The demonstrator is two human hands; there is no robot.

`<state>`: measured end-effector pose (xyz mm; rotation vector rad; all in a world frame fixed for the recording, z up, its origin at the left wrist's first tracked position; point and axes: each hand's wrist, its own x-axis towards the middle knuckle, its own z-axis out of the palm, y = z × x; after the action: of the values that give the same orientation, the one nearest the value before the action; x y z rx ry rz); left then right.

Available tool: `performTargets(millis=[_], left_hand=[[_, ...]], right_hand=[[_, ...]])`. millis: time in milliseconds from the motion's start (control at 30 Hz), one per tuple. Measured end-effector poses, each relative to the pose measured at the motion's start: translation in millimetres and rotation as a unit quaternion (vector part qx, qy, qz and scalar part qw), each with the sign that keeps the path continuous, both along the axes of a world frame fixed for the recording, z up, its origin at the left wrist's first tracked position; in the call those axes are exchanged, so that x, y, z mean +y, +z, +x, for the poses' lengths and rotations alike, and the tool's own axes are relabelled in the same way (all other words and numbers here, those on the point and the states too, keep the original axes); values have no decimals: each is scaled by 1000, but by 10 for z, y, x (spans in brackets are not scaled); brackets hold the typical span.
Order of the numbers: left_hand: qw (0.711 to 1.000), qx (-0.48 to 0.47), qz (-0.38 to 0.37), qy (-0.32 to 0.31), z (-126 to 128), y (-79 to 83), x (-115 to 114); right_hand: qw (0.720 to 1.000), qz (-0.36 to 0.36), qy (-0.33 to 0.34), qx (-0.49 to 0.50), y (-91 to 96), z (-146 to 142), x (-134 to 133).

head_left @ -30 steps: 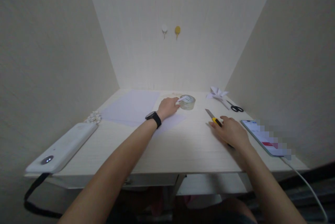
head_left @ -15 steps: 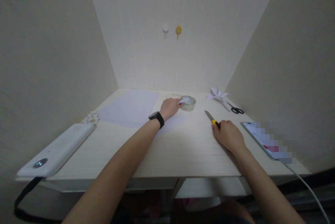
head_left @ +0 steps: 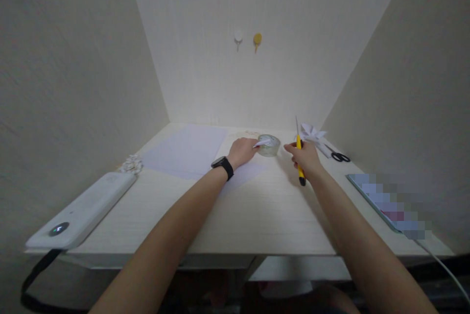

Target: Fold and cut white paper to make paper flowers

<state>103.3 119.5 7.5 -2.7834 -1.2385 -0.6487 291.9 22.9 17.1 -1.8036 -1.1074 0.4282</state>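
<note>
My left hand (head_left: 242, 152), with a black watch (head_left: 223, 164) on its wrist, is closed on a small folded piece of white paper (head_left: 262, 143). The paper's tip overlaps the near left side of a clear tape roll (head_left: 273, 150). To the right of the roll, my right hand (head_left: 309, 159) is raised with a yellow utility knife (head_left: 300, 173) held in it. Its blade points up and away from me, and the black butt end hangs below the palm. Part of the right hand's grip is hidden behind the knife.
White paper sheets (head_left: 187, 150) lie at the back left. A paper pinwheel (head_left: 312, 132) and black-handled scissors (head_left: 340, 157) are at the back right, near a phone (head_left: 374, 199) with a cable. On the left lie a white device (head_left: 84, 211) and a white cluster-like ornament (head_left: 131, 164).
My right hand has lifted and moved away from me towards the tape roll, turning the knife from low and slanted to nearly upright. The left hand keeps its hold; the view has shifted slightly.
</note>
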Motion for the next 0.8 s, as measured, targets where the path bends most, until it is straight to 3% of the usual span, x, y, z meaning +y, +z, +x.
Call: performTargets(millis=[100, 267, 433, 800], left_hand=[[1000, -10, 1, -11, -3, -16, 3], [1000, -14, -1, -11, -48, -41, -15], [1000, -18, -11, -20, -104, -31, -50], [999, 43, 13, 6, -44, 17, -112]], right_hand=[[998, 10, 19, 58, 17, -106, 261], [999, -33, 34, 0, -46, -155, 508], [996, -48, 72, -19, -124, -129, 526], [981, -44, 132, 133, -125, -112, 444]])
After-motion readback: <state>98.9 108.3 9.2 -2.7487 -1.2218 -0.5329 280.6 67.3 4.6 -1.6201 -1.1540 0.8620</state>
